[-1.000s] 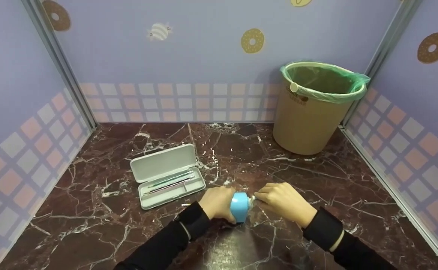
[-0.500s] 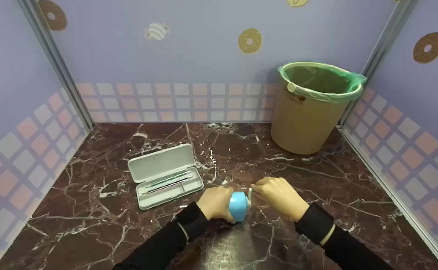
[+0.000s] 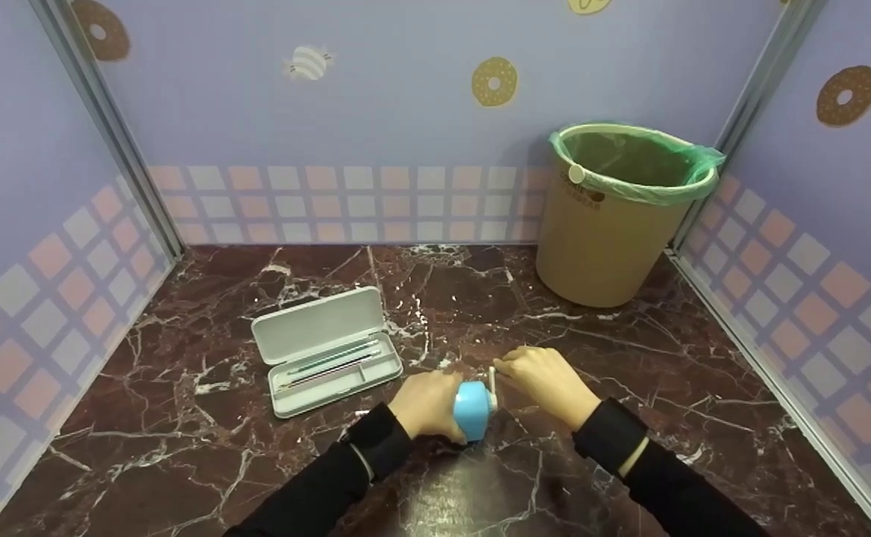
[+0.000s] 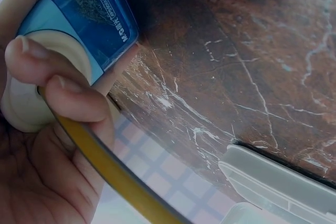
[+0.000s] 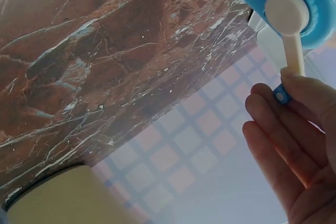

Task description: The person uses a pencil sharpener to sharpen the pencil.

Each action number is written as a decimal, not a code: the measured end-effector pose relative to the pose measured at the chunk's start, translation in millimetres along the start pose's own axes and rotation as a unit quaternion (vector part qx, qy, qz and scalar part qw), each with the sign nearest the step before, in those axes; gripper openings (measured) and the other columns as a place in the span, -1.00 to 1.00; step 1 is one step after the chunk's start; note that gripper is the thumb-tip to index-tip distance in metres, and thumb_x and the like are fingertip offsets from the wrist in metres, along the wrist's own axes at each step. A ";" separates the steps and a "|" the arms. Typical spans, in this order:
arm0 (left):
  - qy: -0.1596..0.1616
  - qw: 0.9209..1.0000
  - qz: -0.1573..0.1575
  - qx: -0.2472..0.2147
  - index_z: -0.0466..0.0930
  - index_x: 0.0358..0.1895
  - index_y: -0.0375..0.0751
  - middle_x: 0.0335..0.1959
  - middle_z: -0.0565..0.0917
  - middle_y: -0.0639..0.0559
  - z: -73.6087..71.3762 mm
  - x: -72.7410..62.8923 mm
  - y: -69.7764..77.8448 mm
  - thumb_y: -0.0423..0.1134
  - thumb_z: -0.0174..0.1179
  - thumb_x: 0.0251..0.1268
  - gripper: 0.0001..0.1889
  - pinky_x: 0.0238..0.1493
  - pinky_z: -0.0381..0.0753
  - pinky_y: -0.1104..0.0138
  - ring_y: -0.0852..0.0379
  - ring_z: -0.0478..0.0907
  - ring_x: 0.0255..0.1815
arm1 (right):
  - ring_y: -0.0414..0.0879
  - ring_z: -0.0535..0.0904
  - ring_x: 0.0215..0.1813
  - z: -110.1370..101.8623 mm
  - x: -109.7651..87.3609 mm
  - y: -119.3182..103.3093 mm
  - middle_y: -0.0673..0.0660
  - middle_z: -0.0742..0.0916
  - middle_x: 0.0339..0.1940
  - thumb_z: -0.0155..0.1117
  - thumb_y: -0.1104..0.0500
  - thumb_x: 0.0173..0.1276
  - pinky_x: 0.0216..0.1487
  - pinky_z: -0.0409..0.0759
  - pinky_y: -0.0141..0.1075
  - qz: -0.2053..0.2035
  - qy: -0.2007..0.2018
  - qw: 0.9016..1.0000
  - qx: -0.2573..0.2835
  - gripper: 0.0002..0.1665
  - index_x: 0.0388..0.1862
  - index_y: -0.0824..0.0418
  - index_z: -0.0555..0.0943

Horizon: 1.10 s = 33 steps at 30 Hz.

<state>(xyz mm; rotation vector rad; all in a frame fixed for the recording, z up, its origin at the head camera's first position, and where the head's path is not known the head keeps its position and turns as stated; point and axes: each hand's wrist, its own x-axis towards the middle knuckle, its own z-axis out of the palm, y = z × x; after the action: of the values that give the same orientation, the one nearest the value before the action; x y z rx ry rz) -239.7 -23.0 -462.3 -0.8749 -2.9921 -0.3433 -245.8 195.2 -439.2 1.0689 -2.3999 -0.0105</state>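
Note:
My left hand (image 3: pixel 426 404) grips a blue crank pencil sharpener (image 3: pixel 471 412) on the table. In the left wrist view, its clear blue drawer (image 4: pixel 100 11) contains dark shavings. A yellow pencil (image 4: pixel 113 172) with dark edges reaches into the round cream front, two left fingertips lying against it. On the sharpener's right side, the cream crank (image 5: pixel 293 56) points up and away in the head view. My right hand (image 3: pixel 547 382) pinches the crank's end by its small blue knob (image 5: pixel 282 95), the other fingers loosely bent.
An open white pencil case (image 3: pixel 316 328) holding several pencils (image 3: pixel 335 361) lies to the left, beyond my left hand. A tan trash bin (image 3: pixel 592 246) with a green liner (image 3: pixel 644 194) stands at the back right. Patterned walls (image 3: pixel 398 97) enclose the dark marble table (image 3: pixel 204 462).
My right hand has swung the crank round to point away from me, moving slightly left and farther off. The left hand keeps holding the sharpener in place.

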 end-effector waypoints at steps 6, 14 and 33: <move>0.001 1.000 -0.004 0.003 0.63 -0.17 -0.17 -0.34 0.75 0.00 -0.2 -0.4 -0.2 0.07 0.69 -0.43 -0.33 -0.33 0.69 0.19 0.03 0.70 -0.36 | -0.08 0.61 -0.56 7.9 2.6 2.1 0.02 0.72 -0.56 0.46 0.23 0.25 -0.58 0.52 -0.22 0.014 -0.013 1.000 0.018 -0.91 -0.40 0.13 0.68; -0.001 1.000 -0.006 0.013 0.61 -0.15 -0.17 -0.32 0.76 -0.01 -0.5 -0.9 0.3 0.10 0.68 -0.42 -0.31 -0.31 0.71 0.16 0.01 0.71 -0.34 | -0.06 0.60 -0.57 12.4 4.6 2.7 0.03 0.71 -0.58 0.44 0.21 0.27 -0.60 0.50 -0.18 0.029 -0.025 0.998 0.042 -0.83 -0.48 0.12 0.63; 0.009 1.000 -0.028 0.000 0.61 -0.24 -0.17 -0.38 0.72 0.02 -0.3 -3.1 4.9 0.08 0.70 -0.46 -0.35 -0.40 0.64 0.24 0.08 0.65 -0.42 | -0.08 0.59 -0.61 47.9 -26.5 -16.0 0.00 0.67 -0.67 0.55 0.23 0.08 -0.60 0.49 -0.20 0.013 -0.065 0.997 0.048 -0.69 -0.67 0.13 0.56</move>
<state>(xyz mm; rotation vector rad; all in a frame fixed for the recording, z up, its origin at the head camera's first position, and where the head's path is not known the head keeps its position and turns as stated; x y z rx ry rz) -234.6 -20.7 -461.2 -0.7845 -3.0046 -0.3487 -241.5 193.4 -496.0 1.1115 -2.5521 0.0455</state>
